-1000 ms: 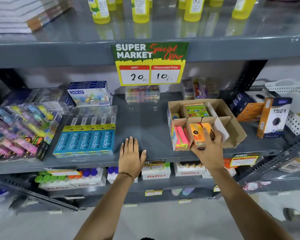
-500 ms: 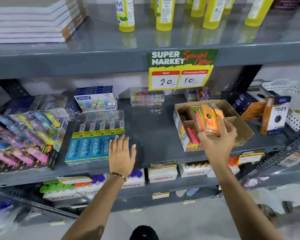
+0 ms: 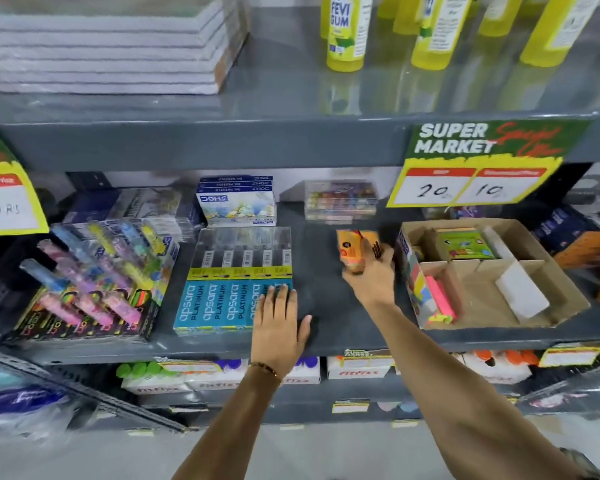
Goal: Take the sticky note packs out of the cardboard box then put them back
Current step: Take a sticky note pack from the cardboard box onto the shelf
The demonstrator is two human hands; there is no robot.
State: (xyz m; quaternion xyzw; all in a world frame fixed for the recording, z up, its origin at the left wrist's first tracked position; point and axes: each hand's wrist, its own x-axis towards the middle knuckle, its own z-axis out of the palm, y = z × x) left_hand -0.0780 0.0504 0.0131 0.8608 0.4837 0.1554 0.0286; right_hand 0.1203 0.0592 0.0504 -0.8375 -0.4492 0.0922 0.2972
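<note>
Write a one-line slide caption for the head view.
Right hand holds orange sticky note packs above the shelf, left of the cardboard box; left hand rests flat.

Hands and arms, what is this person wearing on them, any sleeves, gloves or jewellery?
Both forearms are bare, with no sleeves or gloves in view. The left hand has a thin gold-coloured bracelet at the wrist. The right hand has dark-painted fingernails; no ring or watch shows.

The right hand [image 3: 369, 271] held a sticky note pack [image 3: 352, 251] over the shelf [image 3: 326, 306], cardboard box [image 3: 548, 306] just to its right. Left hand [image 3: 278, 323] lay flat to its left, fingertips on the Apsara pencil boxes [image 3: 222, 299].
</note>
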